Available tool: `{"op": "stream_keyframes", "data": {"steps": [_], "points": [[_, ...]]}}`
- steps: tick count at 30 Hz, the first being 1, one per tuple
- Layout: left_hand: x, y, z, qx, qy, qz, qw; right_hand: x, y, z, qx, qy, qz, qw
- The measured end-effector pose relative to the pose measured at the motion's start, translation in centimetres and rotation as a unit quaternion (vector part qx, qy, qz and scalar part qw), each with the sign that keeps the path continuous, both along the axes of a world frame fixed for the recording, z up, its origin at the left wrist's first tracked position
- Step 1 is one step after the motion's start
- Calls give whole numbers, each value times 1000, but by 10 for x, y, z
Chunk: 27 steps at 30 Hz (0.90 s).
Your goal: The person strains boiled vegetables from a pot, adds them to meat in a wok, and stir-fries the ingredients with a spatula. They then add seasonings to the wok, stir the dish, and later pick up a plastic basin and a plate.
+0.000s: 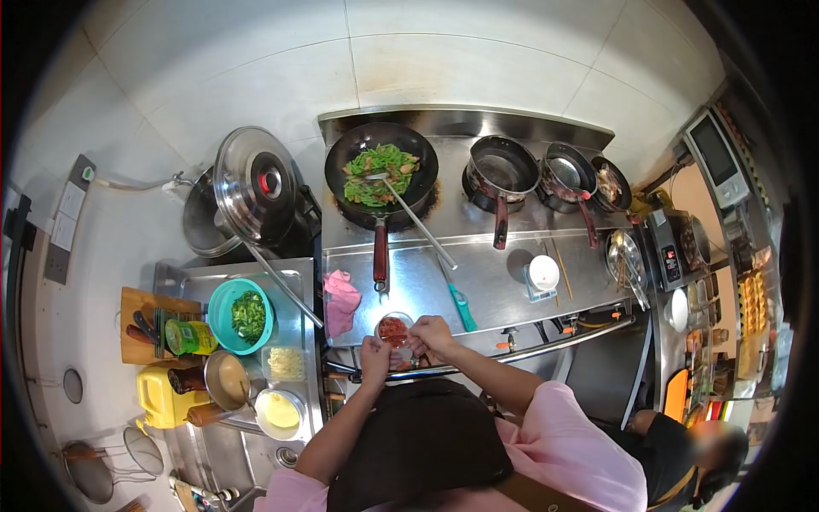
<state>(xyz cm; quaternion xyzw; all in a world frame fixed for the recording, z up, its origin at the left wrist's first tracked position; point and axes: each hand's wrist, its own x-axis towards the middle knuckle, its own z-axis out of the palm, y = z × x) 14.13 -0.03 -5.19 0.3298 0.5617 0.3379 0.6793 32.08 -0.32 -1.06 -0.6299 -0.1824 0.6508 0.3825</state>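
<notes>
From my far-off seat, I had a small clear bowl (395, 316) of red bits (392, 331) at the near edge of the steel counter (409, 277), right of the pink cloth (341, 303). The left hand (374, 358) pinched its near left side, and the right hand (432, 336) pinched its right side. I couldn't tell how hard they squeezed.

The bowl looked light to me, with thin sides that might bend or get slippery if wet. The bits looked small and loose, so a big tip could spill them. I thought the rim was the best place to hold, one hand on each side.

The jar (203, 338) had a green and yellow label, and the cooker panel (670, 255) showed red lights, but I couldn't read any words or brands.
</notes>
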Motion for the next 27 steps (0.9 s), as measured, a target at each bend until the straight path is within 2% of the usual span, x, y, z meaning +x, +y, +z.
{"op": "stream_keyframes", "data": {"steps": [7, 13, 17, 21, 23, 25, 26, 27], "points": [[-9, 13, 27, -3, -12, 5, 1000, 26, 13, 36, 34, -56, 24, 998], [-8, 29, 53, -60, -24, 30, 997, 53, 41, 88, 57, -3, 21, 998], [-6, 37, 59, -53, -48, 61, 996, 82, 90, 112, 75, 47, 9, 996], [-13, 34, 54, -29, -52, 74, 996, 110, 173, 151, 143, 28, -25, 989], [-18, 29, 68, -49, -43, 79, 995, 118, 219, 167, 218, -29, -51, 974], [-20, 23, 67, -62, -29, 107, 992, 120, 261, 171, 300, -174, -91, 934], [-22, 19, 63, -56, -26, 120, 991, 119, 280, 166, 341, -254, -103, 899], [-23, 16, 63, -51, -23, 133, 990, 121, 297, 156, 391, -416, -64, 818]]}}
